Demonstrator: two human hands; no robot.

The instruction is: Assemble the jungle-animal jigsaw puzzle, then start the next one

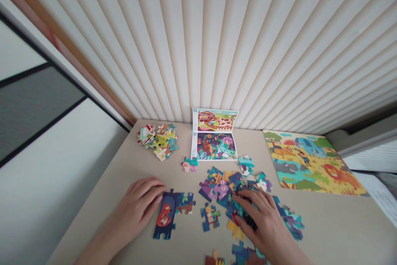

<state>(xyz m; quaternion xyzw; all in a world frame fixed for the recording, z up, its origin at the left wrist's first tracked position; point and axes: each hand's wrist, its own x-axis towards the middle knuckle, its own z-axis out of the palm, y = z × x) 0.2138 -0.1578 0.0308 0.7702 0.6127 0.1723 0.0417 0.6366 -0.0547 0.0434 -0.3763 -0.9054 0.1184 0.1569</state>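
My left hand (143, 199) lies on the table with its fingers stretched out, fingertips against the left edge of a few joined jigsaw pieces (165, 215). These show a red fox on dark blue, with a brown and blue piece (185, 204) attached at their right. Over the pile of loose, mostly dark jigsaw pieces (217, 186) is my right hand (260, 215), fingers spread and touching the pieces. What lies beneath its palm is hidden. A single piece (210, 216) with a pinkish figure sits between the hands.
An open picture card (214, 134) leans against the pleated screen (192, 41) at the back. Left of it is a heap of lighter jigsaw pieces (159, 139). An assembled safari puzzle (313, 163) lies at the right. More loose pieces (246, 252) are near the front edge.
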